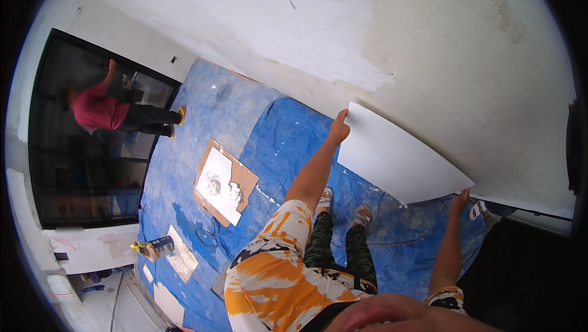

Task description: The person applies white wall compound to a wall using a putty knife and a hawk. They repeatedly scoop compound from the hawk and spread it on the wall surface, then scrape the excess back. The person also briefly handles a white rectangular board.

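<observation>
A large white sheet [395, 157], thin and smooth with a slight curve, is stretched between my two hands close to the wall [343, 44]. My left hand [340, 127] grips its upper left corner, thumb toward the face of the sheet. At the opposite end, my right hand [459, 199] pinches the lower right corner. Whether the sheet's back touches the wall cannot be seen. Its lower left edge hangs above the blue tarp [288, 130] on the floor, in front of my sandalled feet.
On the tarp to my left lies a brown board [250, 179] bearing a white sheet [215, 176] with pale lumps. Farther left are a dark blue box [160, 246] and another pale sheet [182, 253]. A person in a red shirt [101, 110] stands by the black-framed glass door [86, 173].
</observation>
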The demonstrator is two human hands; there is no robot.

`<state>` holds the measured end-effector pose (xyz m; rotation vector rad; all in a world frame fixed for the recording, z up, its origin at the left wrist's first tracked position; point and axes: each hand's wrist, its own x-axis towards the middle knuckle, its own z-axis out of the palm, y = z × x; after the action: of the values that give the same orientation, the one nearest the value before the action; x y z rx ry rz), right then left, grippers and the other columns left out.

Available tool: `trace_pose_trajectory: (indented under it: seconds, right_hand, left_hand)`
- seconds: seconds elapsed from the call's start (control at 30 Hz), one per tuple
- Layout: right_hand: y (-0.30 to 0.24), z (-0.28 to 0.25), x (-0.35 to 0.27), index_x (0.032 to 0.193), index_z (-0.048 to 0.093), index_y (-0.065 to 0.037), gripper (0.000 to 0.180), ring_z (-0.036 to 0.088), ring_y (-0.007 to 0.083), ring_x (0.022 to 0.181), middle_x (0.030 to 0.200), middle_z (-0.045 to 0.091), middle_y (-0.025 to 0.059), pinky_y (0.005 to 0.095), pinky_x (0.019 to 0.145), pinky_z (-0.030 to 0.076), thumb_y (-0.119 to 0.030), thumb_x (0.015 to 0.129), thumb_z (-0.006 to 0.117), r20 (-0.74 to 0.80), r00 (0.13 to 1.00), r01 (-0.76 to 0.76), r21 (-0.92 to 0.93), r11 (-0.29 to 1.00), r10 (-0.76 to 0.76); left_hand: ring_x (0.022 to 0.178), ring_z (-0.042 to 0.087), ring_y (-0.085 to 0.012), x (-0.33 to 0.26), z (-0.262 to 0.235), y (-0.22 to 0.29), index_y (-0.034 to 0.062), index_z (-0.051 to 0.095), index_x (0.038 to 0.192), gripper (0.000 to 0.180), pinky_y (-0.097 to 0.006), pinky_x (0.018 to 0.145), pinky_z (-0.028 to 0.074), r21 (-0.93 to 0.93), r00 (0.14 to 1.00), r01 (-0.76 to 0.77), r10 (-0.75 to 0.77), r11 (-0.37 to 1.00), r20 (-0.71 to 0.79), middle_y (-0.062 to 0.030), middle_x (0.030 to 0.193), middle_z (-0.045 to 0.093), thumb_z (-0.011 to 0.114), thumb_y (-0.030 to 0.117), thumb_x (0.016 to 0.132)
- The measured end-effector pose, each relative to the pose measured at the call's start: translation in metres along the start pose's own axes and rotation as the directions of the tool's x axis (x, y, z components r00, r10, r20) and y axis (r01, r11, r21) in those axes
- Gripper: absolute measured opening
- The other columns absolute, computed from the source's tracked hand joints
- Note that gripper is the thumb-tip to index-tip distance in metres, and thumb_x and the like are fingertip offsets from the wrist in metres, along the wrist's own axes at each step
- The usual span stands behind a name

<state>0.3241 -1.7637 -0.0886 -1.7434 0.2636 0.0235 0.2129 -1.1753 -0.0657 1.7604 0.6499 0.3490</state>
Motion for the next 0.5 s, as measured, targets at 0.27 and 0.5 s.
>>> trace_pose_trajectory:
  seconds: [0.27,0.5]
  right_hand:
    - [-0.027,-0.008,-0.132,0.154,0.023,-0.001,0.087,0.029,0.0314,0.145,0.156,0.030,0.0201,0.0410,0.118,0.020,0.013,0.069,0.036,-0.082,0.996,-0.025,-0.052,0.998,0.021]
    - [-0.052,-0.005,-0.209,0.154,0.023,0.000,0.084,0.027,0.0306,0.146,0.156,0.029,0.0209,0.0397,0.119,0.018,0.008,0.072,0.037,-0.048,0.998,0.030,-0.224,0.974,-0.042]
  left_hand:
    - [0.140,0.039,-0.0277,-0.111,-0.046,0.012,0.0019,0.044,0.139,0.076,-0.034,0.116,0.027,-0.137,0.996,0.042,-0.053,0.990,-0.076,-0.0179,0.142,0.050,0.041,-0.018,0.066]
    - [0.144,0.033,-0.0254,-0.186,-0.109,0.009,0.0020,0.041,0.141,0.082,-0.033,0.117,0.024,-0.229,0.973,0.130,-0.168,0.965,-0.157,-0.0146,0.145,0.045,0.041,-0.018,0.062]
